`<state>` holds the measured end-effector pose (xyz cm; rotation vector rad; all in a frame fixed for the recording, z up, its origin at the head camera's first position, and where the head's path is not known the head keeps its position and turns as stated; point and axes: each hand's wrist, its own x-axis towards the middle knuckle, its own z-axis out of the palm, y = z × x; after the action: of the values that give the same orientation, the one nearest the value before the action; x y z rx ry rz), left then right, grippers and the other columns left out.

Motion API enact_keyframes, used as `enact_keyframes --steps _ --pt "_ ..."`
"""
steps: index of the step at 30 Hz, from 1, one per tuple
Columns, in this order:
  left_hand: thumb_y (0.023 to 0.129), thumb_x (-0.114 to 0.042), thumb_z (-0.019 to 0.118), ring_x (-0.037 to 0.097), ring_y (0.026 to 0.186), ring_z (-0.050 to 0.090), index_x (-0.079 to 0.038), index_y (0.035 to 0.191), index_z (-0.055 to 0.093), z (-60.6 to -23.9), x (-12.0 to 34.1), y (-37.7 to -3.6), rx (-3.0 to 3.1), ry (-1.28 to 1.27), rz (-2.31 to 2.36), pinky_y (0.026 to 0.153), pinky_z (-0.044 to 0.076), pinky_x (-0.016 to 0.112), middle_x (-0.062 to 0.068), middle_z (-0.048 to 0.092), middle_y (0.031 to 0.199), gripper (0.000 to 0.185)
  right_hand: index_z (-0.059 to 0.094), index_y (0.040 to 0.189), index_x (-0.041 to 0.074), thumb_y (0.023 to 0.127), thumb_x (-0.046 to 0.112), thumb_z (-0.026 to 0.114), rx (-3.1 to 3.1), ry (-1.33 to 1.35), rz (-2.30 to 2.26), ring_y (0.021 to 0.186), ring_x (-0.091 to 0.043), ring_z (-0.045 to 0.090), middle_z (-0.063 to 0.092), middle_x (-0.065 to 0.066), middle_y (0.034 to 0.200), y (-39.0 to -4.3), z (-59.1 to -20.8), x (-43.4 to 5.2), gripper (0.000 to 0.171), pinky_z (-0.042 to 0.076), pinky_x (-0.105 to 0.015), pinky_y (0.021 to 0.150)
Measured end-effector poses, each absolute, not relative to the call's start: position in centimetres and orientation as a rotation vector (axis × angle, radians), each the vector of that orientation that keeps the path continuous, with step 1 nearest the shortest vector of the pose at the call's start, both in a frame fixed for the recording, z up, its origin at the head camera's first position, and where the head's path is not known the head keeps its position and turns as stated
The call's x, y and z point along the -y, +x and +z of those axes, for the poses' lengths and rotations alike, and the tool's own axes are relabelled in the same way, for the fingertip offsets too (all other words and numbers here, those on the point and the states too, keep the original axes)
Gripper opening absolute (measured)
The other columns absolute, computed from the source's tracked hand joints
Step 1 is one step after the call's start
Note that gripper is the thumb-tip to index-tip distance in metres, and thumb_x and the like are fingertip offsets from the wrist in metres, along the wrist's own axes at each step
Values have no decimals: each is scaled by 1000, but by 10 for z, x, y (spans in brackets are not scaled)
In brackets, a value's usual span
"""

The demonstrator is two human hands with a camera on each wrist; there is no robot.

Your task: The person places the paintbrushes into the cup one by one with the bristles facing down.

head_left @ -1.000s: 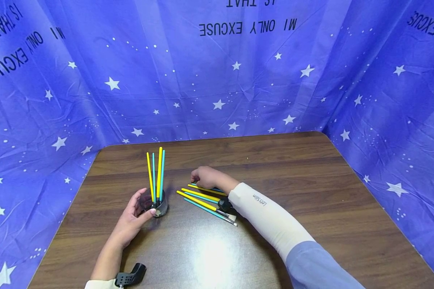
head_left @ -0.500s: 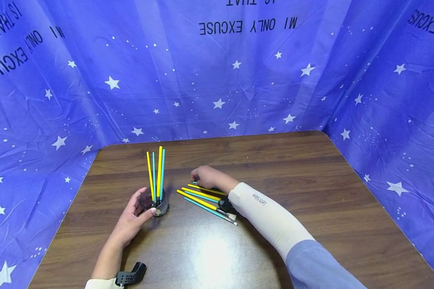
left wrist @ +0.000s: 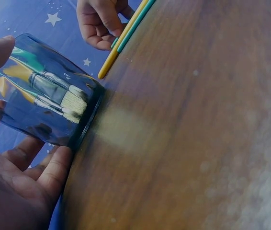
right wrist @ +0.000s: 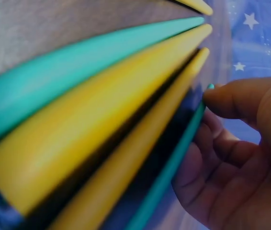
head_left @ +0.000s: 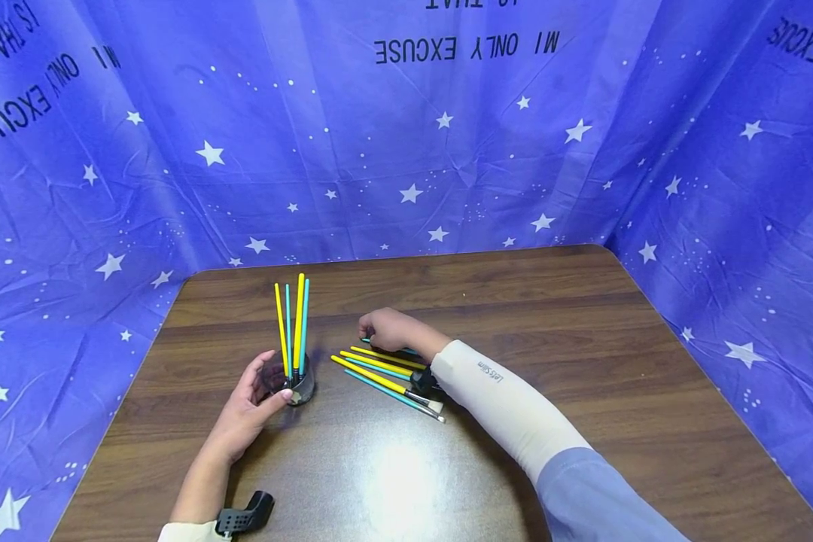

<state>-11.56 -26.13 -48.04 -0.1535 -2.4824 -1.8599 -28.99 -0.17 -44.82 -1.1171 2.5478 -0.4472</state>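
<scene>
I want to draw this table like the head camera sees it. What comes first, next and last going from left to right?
Left hand → glass jar with upright paintbrushes → loose paintbrushes lying on the table → right hand, fingers on a teal brush → cream sleeve.

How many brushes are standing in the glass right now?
4 brushes stand handle-up in the glass that the left hand holds: two yellow, two teal. More lie loose on the table by the right hand.

Right forearm hides the loose brushes' [head_left: 386, 376] bristles.
</scene>
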Motion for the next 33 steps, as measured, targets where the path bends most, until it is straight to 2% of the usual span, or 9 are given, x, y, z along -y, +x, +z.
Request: enact_keyframes --steps 14,21,26,33 --pt "94 -2 66 0 113 52 1 149 25 -480 260 -116 2458 -163 -1857 91 41 12 30 49 136 69 64 102 7 93 0 60 -2565 -1122 -656 79 -12 54 59 3 84 -291 -424 -4 12 44 -25 74" --pt "93 -3 67 0 113 52 0 150 25 -482 259 -113 2465 -139 -1869 91 41 12 30 48 138 70 64 105 5 95 1 57 -2559 -1094 -800 85 -12 57 64 -1 91 -289 -415 -9 13 45 -25 77" --pt "93 -1 66 1 113 53 1 149 25 -484 259 -113 2446 -162 -1874 90 42 12 31 47 137 69 64 105 3 95 0 56 -2581 -1101 -912 82 -13 57 62 -1 88 -284 -404 -9 13 46 -24 74" --pt "93 -1 65 2 113 53 2 149 25 -483 260 -115 2440 -177 -1871 90 43 13 31 47 137 69 63 106 4 96 3 56 -2612 -1045 -1145 83 -13 58 67 -7 92 -279 -384 -10 12 46 -25 74"
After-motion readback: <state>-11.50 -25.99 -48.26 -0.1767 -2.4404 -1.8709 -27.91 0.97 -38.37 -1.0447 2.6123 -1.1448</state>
